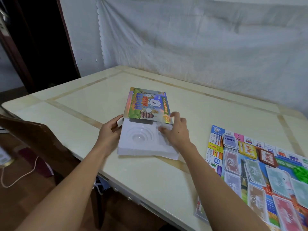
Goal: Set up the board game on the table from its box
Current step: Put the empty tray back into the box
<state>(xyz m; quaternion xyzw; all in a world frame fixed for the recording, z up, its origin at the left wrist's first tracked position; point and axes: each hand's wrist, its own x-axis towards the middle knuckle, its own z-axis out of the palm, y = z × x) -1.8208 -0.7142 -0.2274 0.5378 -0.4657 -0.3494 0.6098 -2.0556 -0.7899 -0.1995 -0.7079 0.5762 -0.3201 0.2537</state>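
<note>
White tray (141, 144) half out of box (146, 104), lengthwise toward person; left hand (109, 132), right hand (175, 130) pinching it.

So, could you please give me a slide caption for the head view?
Both hands hold a white plastic tray half out of the game box; board with play money lies at right.

We are looking at home room, likely dining corner. Cream marble-look worktop (150, 172) standing against wall draped in white cloth (200, 39); dark wooden chair (41, 135) sitting beside it; dark doorway (41, 39) opening at left; white cable (16, 179) trailing on floor.
</note>
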